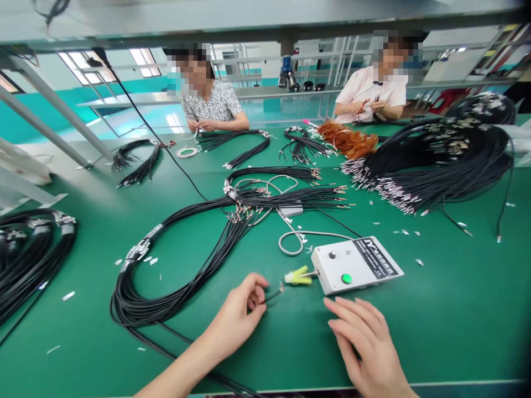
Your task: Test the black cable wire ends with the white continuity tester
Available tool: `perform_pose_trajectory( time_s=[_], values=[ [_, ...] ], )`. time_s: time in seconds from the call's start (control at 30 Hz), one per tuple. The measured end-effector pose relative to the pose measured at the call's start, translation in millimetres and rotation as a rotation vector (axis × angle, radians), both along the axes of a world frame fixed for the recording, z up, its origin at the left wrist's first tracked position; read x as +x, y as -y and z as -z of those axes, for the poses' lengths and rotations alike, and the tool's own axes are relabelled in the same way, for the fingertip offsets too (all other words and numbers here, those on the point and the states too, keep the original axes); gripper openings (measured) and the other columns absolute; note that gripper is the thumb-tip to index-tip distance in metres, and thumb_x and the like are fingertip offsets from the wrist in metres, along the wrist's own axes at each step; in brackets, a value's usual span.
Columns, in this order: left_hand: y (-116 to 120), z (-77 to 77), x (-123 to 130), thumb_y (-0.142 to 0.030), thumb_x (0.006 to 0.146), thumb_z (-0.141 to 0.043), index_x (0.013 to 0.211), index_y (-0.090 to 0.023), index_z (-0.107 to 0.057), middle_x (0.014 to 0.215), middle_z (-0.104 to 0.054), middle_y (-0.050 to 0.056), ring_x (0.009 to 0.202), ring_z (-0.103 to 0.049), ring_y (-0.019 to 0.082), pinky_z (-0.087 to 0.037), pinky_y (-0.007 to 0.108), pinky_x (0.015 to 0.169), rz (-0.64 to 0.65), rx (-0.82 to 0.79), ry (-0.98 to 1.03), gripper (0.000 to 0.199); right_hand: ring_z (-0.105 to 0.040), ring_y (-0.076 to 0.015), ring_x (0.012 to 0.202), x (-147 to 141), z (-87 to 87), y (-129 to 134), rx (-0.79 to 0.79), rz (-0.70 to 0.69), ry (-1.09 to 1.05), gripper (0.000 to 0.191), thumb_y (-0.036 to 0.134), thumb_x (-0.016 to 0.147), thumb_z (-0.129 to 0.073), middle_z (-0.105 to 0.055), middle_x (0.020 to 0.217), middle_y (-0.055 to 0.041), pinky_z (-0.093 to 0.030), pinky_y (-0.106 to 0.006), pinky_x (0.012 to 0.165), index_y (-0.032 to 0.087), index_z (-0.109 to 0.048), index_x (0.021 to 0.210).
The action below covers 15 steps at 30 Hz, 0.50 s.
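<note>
The right hand [367, 342] is extending just in front of the box [354, 266], fingers slightly spread. Left of the box, the left hand [238, 309] is pinching a cable [272, 295]. A large black bundle [440, 166] is lying beyond the box, rightward.

Tabletop [456, 320]: and it runs smooth here, a soft gloss catching the light
Held wire [272, 296]: matt, rubbery-looking sheath, right up to a bare coppery metal tip
Control box [338, 263]: smooth satin casing, metal or plastic, too close to call
Round button [346, 278]: plastic-looking, and it shines
Bundle wrap [139, 251]: bright, glossy, film-like
Patterned shirt [224, 102]: soft matt cloth
</note>
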<state>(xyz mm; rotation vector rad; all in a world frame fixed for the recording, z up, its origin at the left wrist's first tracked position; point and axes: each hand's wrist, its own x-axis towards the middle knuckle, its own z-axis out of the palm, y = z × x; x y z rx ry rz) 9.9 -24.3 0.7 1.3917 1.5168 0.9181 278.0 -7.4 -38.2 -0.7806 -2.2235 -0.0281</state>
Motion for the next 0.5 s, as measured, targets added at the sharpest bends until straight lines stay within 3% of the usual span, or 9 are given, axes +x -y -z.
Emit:
perform_pose_trajectory(
  time_s=[0.1, 0.23, 0.33, 0.4, 0.5],
  values=[
    [-6, -16.2, -20, -0.018, 0.076, -0.057, 0.076, -0.02, -0.061, 0.063, -0.058, -0.003, 0.055, -0.054, 0.014, -0.042, 0.023, 0.053, -0.002, 0.053, -0.248, 0.005, -0.065, -0.0202, 0.107, -2, 4.2, 1, 0.014, -0.029, -0.006, 0.029, 0.004, 0.084, -0.052, -0.073, 0.112, -0.0062, -0.048, -0.037, 0.092, 0.021, -0.062, 0.105],
    [-58, -39.8, -75, -0.032, 0.079, -0.057, 0.081, -0.02, -0.055, 0.061, -0.053, -0.005, 0.042, -0.052, 0.011, -0.041, 0.022, 0.045, -0.391, 0.265, -0.241, 0.013, -0.068, -0.02, 0.101, -6, 3.7, -4, 0.014, -0.003, -0.045, 0.025, 0.008, 0.086, -0.052, -0.075, 0.108, -0.0067, -0.054, -0.033, 0.084, 0.021, -0.063, 0.104],
    [-91, -44.8, -102, -0.033, 0.081, -0.052, 0.087, -0.02, -0.048, 0.075, -0.051, -0.003, 0.045, -0.053, 0.012, -0.043, 0.024, 0.047, -0.532, 0.356, -0.303, 0.014, -0.071, -0.0204, 0.096, -8, 3.0, -8, 0.039, 0.0, -0.053, 0.022, 0.011, 0.087, -0.053, -0.075, 0.105, -0.0073, -0.057, -0.031, 0.08, 0.02, -0.064, 0.103],
    [-89, -37.5, -97, -0.029, 0.079, -0.054, 0.089, -0.02, -0.049, 0.079, -0.051, -0.001, 0.048, -0.052, 0.013, -0.045, 0.028, 0.05, -0.504, 0.378, -0.35, 0.015, -0.072, -0.0204, 0.093, -8, 5.1, -10, 0.06, 0.001, -0.052, 0.021, 0.011, 0.087, -0.053, -0.076, 0.103, -0.0069, -0.059, -0.029, 0.077, 0.021, -0.064, 0.102],
    [-41, -6.1, -63, -0.026, 0.082, -0.056, 0.089, -0.023, -0.056, 0.085, -0.056, 0.001, 0.064, -0.057, 0.017, -0.049, 0.03, 0.065, -0.308, 0.421, -0.403, 0.008, -0.072, -0.0207, 0.093, -5, 11.9, -12, 0.064, -0.011, -0.018, 0.022, 0.013, 0.086, -0.056, -0.076, 0.103, -0.0061, -0.061, -0.028, 0.077, 0.022, -0.064, 0.104]
  ],
)
